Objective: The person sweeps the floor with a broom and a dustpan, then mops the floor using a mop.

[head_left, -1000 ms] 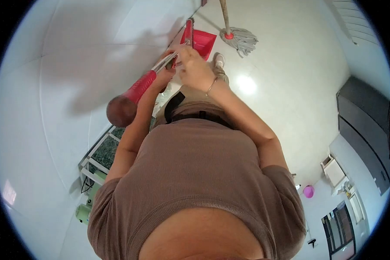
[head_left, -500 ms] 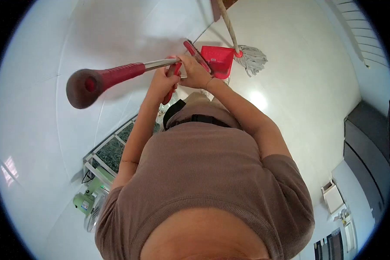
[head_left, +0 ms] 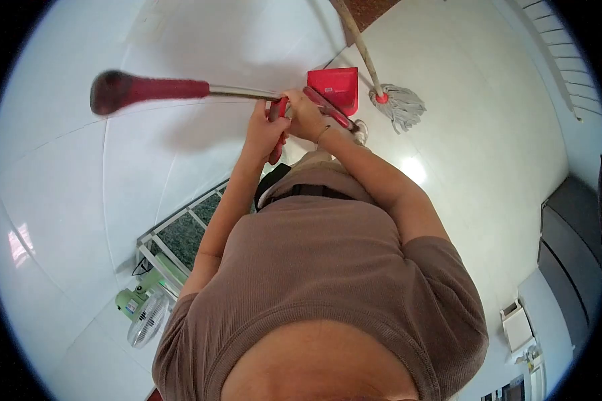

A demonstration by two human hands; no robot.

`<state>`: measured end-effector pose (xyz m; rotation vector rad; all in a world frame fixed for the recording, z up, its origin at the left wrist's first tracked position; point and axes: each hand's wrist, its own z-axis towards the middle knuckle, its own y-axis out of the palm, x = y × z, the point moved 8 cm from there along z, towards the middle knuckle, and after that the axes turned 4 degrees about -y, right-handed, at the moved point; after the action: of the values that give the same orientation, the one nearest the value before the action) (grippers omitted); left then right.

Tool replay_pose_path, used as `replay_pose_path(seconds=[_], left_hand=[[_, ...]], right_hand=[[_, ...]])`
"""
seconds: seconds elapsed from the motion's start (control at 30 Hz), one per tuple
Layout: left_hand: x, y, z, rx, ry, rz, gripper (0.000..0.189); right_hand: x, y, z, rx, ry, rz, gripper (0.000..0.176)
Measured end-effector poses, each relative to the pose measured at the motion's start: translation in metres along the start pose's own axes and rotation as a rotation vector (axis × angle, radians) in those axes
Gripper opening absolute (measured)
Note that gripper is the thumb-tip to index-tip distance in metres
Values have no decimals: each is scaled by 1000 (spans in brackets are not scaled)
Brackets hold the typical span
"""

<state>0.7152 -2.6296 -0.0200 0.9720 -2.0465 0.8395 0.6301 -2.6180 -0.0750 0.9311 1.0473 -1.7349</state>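
My left hand [head_left: 266, 132] is wrapped round a red handle [head_left: 277, 152], apparently the upright handle of the red dustpan [head_left: 333, 83] standing on the floor. Close beside it, my right hand [head_left: 306, 117] is closed on the metal shaft of a broom [head_left: 242, 92]. The broom's thick red grip extends to the left and ends in a dark rounded tip. Below my hands, its red head [head_left: 334, 113] lies across the near side of the dustpan, by my shoe [head_left: 360, 132]. My fingers and forearms hide part of the shaft and of the dustpan's handle.
A mop [head_left: 403, 107] with grey strands and a wooden pole rests beside the dustpan. White tiled wall [head_left: 53, 160] runs along the left. A metal-framed rack [head_left: 180, 220] and a green fan [head_left: 144, 311] are at lower left. Dark furniture [head_left: 572, 234] stands at right.
The broom's grip end has swung away from me, toward the top of the view. Its head has shifted right and nearer to my shoe, along the dustpan's front. Both hands keep their holds.
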Motion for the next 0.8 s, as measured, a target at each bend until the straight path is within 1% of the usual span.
replay_pose_path(seconds=[0.03,0.1,0.13,0.2,0.23,0.3,0.4,0.43,0.47,0.5,0.53,0.57,0.6,0.67,0.7,0.73,0.77,0.8], left_hand=[[1,-3,0,9,4,2,58],[-1,-7,1,8,-16,-19,57],[-1,-9,3,1,-36,-41,55],[-6,-11,5,4,-16,-73,55],[-9,-12,5,8,-6,-102,54],[-8,-12,7,-13,13,-105,54],[-6,-10,12,-40,41,-108,56],[-2,-10,12,-16,45,-64,56],[0,-11,12,9,47,-21,55],[-6,-11,17,-31,40,-46,53],[-7,-11,20,-38,57,-48,53],[-8,-10,22,-50,45,-22,51],[-10,-9,24,-61,36,5,50],[-21,-12,31,-65,38,11,46],[-26,-11,33,-75,41,42,46],[-33,-10,38,-83,45,74,46],[-50,-11,49,-83,14,160,39],[-48,-8,51,-84,30,159,39]], right_hand=[[-4,1,2,-1,-3,4,54],[-4,-2,4,29,52,53,44],[-5,-2,5,29,44,48,44],[-8,2,5,-32,18,9,47],[-10,1,5,-26,12,0,47],[-10,-2,5,-30,71,-23,42],[-9,-3,7,-6,61,-45,42],[9,9,4,-14,55,-81,47],[22,18,1,-6,44,-93,47],[32,25,-3,-7,61,-80,48],[25,22,0,-9,78,-66,48],[20,21,0,-121,87,-38,55],[14,10,2,-114,75,-52,55],[10,-7,6,-211,21,-217,63],[22,-13,13,-317,119,-215,71],[34,-25,21,-311,111,-227,71],[56,-56,30,-71,215,-271,73],[74,-89,38,174,314,-308,75]])
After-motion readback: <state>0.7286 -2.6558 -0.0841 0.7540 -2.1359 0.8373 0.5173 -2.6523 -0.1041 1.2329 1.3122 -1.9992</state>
